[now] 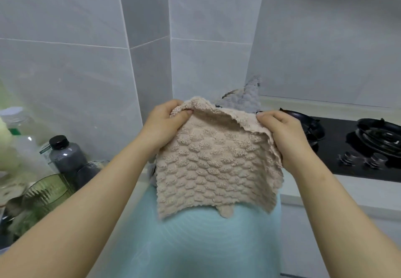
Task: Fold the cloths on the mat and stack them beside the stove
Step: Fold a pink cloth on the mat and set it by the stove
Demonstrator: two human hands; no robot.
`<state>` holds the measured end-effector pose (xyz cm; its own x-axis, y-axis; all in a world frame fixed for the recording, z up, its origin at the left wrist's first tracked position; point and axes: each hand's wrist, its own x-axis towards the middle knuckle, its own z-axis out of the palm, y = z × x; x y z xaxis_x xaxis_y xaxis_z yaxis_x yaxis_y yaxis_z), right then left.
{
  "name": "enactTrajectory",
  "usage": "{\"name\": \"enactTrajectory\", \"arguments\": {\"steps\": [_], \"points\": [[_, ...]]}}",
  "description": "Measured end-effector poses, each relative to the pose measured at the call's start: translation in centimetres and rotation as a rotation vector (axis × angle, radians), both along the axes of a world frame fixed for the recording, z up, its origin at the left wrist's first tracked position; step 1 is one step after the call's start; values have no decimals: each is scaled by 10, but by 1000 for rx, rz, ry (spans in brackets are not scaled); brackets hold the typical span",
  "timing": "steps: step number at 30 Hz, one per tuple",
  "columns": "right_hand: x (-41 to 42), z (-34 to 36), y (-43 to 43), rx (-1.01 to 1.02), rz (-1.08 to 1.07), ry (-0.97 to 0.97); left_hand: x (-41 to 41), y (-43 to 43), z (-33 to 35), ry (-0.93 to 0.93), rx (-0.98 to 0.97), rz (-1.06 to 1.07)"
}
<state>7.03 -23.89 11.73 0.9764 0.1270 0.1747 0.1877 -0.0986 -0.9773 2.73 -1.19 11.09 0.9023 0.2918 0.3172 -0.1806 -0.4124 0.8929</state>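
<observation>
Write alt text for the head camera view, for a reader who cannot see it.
The left hand and right hand grip the top corners of a beige textured cloth, holding it up over a pale blue mat. A grey cloth shows behind it, a black gas stove lies to the right, and bottles stand at the left.

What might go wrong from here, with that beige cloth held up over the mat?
The beige cloth hangs loose from the left hand and right hand, so it may land crooked on the mat. Its right edge is near the stove and might brush it. The left forearm passes close to the green glass, which might get knocked.
</observation>
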Motion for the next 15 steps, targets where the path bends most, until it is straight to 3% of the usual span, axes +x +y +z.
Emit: {"name": "enactTrajectory", "arguments": {"steps": [2, 5, 10, 12, 15], "points": [[-8, -11, -6, -85, 93, 36, -10, 1, -13, 44, -27, -26], [-19, -42, -10, -213, 291, 226, -25, 3, -47, 263, -59, -126], [-41, -114, -10, -638, 481, 503, -50, 1, -115, 701, 166, -421], [-47, -141, -13, -749, 488, 571, -60, 0, -137, 797, 269, -490], [-50, -163, -16, -688, 332, 540, -67, -3, -153, 817, 279, -383]]}}
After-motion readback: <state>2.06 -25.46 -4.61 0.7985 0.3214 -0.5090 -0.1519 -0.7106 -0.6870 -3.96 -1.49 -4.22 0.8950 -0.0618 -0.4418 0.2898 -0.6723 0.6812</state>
